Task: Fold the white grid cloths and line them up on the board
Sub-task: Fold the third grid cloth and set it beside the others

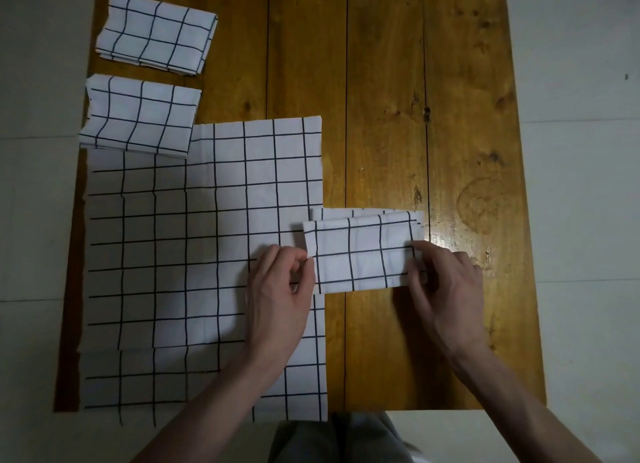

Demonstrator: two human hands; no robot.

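Observation:
A partly folded white grid cloth (363,254) lies as a narrow strip across the middle of the wooden board (467,133). My left hand (280,289) pinches its left end and my right hand (446,286) pinches its right end. Two folded grid cloths lie at the board's far left, one at the top (157,33) and one below it (138,118). Unfolded grid cloths (194,241) lie flat in a stack on the left half of the board, under the strip's left end and my left hand.
The board rests on a pale tiled floor (581,185). Its right half is bare wood with knots and a ring mark. The stack of flat cloths overhangs the board's near edge. My grey trousers (332,438) show at the bottom centre.

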